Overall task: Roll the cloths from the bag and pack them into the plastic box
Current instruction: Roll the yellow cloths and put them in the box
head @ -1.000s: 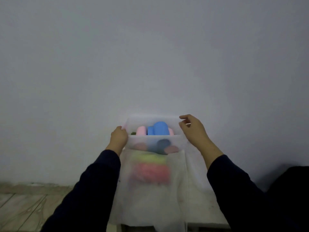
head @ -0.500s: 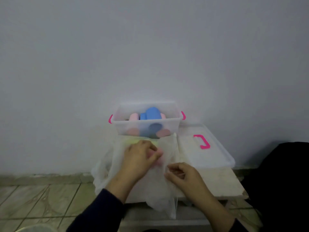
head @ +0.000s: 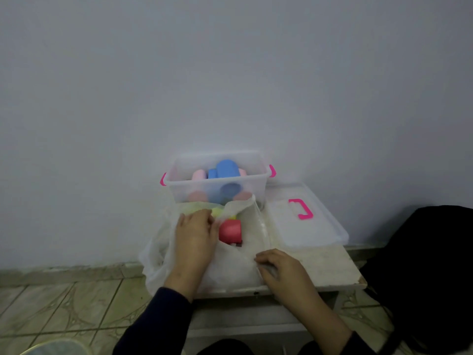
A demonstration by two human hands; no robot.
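Observation:
A translucent white bag (head: 230, 267) lies on a small low table (head: 330, 267) in front of a clear plastic box (head: 179, 185) with pink handles. Rolled blue and pink cloths (head: 225, 170) fill the box. Inside the bag's open mouth a red cloth (head: 230, 230) and a yellow cloth (head: 217, 211) show. My left hand (head: 195, 237) reaches into the bag's mouth beside the red cloth, fingers curled; whether it grips a cloth is hidden. My right hand (head: 281, 267) pinches the bag's near right edge against the table.
The box's clear lid (head: 302, 231) with a pink handle lies on the table to the right of the bag. A white wall stands right behind the box. Tiled floor (head: 64, 308) lies to the left, a dark object (head: 430, 265) to the right.
One second ago both hands held the bag up in front of the box. The bag now lies on the table, its mouth opened, with my left hand inside and my right hand on its edge.

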